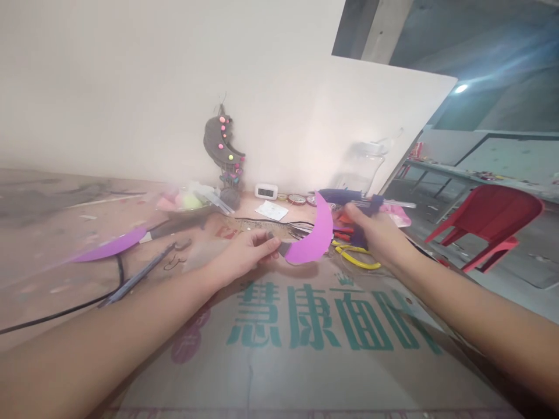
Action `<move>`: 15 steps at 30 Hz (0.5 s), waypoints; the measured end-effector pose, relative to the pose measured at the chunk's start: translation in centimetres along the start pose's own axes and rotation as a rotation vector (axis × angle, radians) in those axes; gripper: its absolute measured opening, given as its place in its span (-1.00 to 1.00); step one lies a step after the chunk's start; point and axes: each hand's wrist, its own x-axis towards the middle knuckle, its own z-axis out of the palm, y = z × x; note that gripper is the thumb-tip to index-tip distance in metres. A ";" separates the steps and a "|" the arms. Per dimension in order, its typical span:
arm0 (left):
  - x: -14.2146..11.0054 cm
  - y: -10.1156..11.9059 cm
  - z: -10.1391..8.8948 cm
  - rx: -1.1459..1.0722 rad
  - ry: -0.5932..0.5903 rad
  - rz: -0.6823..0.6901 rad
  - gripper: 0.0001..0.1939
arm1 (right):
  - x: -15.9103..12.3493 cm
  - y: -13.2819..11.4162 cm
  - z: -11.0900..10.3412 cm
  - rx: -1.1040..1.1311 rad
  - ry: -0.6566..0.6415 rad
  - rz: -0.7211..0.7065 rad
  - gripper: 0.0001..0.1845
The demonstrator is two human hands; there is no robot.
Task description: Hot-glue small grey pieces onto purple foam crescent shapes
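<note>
My left hand (pixel 257 251) pinches the lower left end of a purple crescent-shaped cutout (pixel 315 241), where a grey strip (pixel 285 249) shows at its edge. The crescent is held up above the printed sack. My right hand (pixel 371 227) is wrapped round the handle of a dark blue glue gun (pixel 343 196), with a clear glue stick (pixel 404 204) jutting from its back. The gun's front end lies close to the crescent's upper tip; whether they touch I cannot tell. Below the gun are yellow-handled scissors or pliers (pixel 358 259) and red-handled tools (pixel 344 233).
A grey crescent ornament with coloured pompoms (pixel 218 142) hangs on the wall. Along the back stand a small digital clock (pixel 266 191), a clear jar (pixel 369 166) and a bowl of pompoms (pixel 186 203). Another purple piece (pixel 113 243) and a black cable (pixel 61 317) lie left. A red chair (pixel 489 224) stands right.
</note>
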 end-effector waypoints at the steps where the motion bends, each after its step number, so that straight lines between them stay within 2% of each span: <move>1: 0.0 0.0 0.0 0.000 -0.003 0.007 -0.58 | 0.7 -0.2 0.2 -0.051 -0.042 -0.002 -0.59; 6: 0.1 -0.2 0.0 0.033 -0.003 0.002 -0.56 | 5.1 -0.5 2.7 -0.294 -0.202 0.001 -0.60; 11: 0.1 -0.2 0.0 0.018 0.002 -0.010 -0.58 | 8.7 1.7 5.6 -0.442 -0.197 0.007 -0.70; 15: 0.1 -0.1 0.0 -0.002 0.002 -0.032 -0.60 | 9.7 4.0 6.7 -0.501 -0.195 0.010 -0.78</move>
